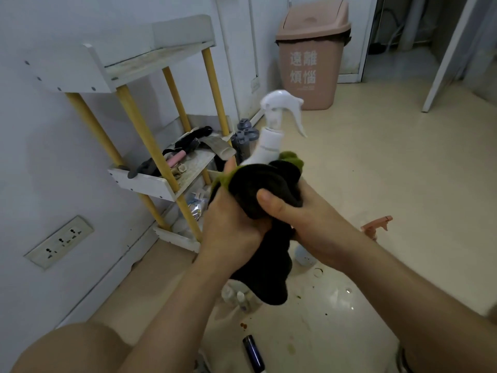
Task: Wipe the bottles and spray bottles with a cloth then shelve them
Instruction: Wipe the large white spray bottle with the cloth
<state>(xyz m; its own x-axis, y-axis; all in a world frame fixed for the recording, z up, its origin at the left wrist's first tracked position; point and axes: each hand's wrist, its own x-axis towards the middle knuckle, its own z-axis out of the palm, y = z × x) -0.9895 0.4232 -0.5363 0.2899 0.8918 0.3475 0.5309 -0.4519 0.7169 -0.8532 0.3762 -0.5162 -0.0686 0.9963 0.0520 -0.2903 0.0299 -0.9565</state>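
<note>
Over the floor, frame centre: white spray bottle (269, 146), nozzle end tilted toward 1 o'clock, trigger head blurred.
Cloth (263, 189): dark, wrapped round the bottle's lower body; a tail hangs toward 6 o'clock.
Left hand (231, 219): fingers curled round the cloth-covered body from 8 o'clock, thumb up beside the bottle's shoulder.
Right hand (293, 211): curled round the cloth from 4 o'clock, thumb pressed into the fabric.
Not visible: the bottle's base, so which hand carries its weight cannot be told.
Shelf unit (150, 181): at 10 o'clock; middle tier cluttered, top tier looks bare.
Floor stock: small bottles (242, 297) at 6 o'clock, right under the cloth's tail; pink spray bottle (376, 224) at 3 o'clock.
Risk, slip: smooth plastic gripped only through loose fabric may slide free and drop onto the small bottles.
Risk, discharge: rubbing near the trigger may squeeze it and wet the floor.
Risk, snag: the hanging tail may drag or tip bottles below.
Risk, shelving: the crowded middle tier leaves little standing room.
</note>
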